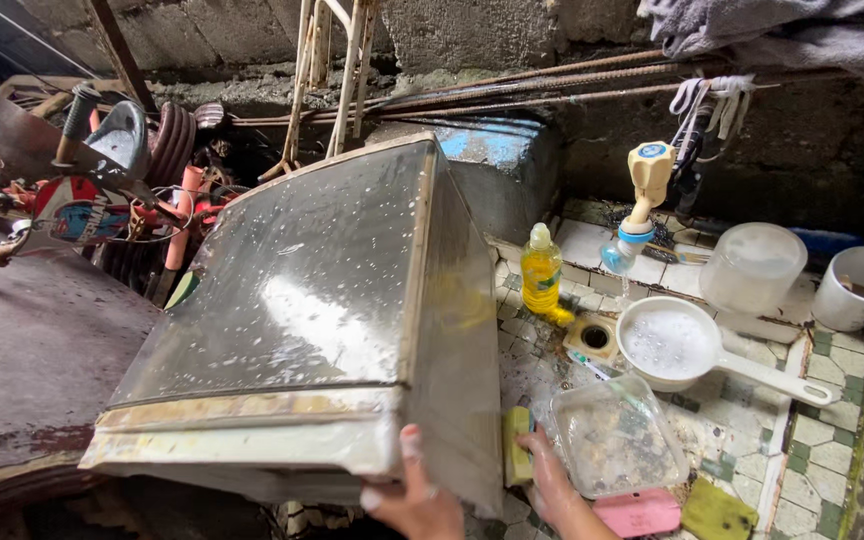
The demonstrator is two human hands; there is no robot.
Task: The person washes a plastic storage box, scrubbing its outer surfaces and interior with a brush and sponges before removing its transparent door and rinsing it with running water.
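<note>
A large wet metal box, speckled with soap foam, lies tilted on its side over the tiled wash area. My left hand grips its near bottom corner, thumb on the edge. My right hand presses a yellow-green sponge against the box's right side panel near the bottom.
A yellow dish soap bottle, a floor drain, a white dipper of soapy water, a clear plastic container, pink soap, another sponge, a tap and two buckets stand right. A child's tricycle is left.
</note>
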